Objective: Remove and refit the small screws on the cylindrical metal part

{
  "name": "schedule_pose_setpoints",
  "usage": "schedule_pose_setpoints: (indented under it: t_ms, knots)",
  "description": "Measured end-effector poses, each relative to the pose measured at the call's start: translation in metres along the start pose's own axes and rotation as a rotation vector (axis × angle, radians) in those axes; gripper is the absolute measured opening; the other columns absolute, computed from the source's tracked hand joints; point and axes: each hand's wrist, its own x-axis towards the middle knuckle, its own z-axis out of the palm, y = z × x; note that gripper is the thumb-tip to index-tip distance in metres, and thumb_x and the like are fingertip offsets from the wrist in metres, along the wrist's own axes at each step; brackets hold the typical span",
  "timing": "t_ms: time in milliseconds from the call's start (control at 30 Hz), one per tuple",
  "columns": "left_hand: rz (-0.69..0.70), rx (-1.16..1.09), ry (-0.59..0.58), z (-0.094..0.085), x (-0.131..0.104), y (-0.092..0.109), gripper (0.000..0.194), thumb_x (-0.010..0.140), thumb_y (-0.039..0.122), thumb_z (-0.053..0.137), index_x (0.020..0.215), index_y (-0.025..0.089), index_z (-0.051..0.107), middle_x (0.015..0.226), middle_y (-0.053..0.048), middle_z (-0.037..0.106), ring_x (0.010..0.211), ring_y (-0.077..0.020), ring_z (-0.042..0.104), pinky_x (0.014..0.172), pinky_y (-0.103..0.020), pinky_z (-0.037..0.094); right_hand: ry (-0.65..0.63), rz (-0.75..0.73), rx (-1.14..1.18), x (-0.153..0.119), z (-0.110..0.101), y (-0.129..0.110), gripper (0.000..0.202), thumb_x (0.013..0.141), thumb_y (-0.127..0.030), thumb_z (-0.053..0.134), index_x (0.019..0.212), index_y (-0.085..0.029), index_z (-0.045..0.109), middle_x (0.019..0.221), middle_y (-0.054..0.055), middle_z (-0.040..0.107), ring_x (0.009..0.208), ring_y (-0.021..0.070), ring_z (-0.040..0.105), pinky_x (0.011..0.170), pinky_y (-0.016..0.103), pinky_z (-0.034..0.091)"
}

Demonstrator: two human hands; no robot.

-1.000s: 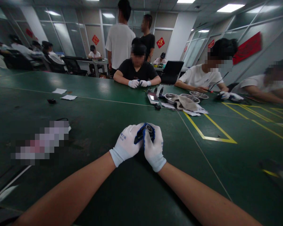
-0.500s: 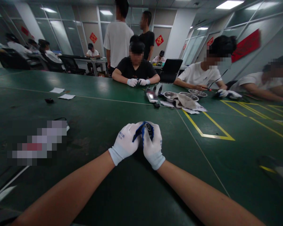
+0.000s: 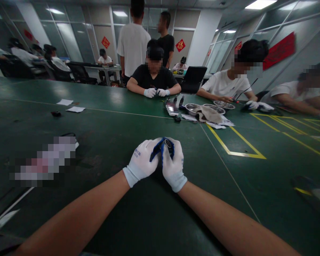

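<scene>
Head | left fingers (image 3: 150, 143), right fingers (image 3: 167, 162) — curled round dark part (image 3: 168, 143) | bowls (image 3: 191, 110), cloth (image 3: 209, 114) beyond

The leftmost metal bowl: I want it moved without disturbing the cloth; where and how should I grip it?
Probably pinch the near-left rim of the leftmost metal bowl, coming down from above: that curved edge shows bare, while the cloth hides part of its right side. A dark object close left crowds a sideways approach. The right hand must first leave the dark part.
</scene>
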Motion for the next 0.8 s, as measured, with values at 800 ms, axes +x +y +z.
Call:
schedule_pose_setpoints:
  t_ms: [800]
  knots:
    - [-0.005,-0.008,-0.013,-0.0002,-0.0011,-0.0001,0.042,0.095,0.016,0.055,0.136,0.015,0.063,0.122,-0.015,0.076,0.111,-0.028,0.073,0.102,-0.046,0.062,-0.001,0.004,-0.02,-0.0002,-0.0007,0.0,0.024,0.104,-0.041,0.054,0.116,-0.023,0.063,0.107,0.008,0.069,0.099,0.0237,0.068,0.091,0.043,0.058]
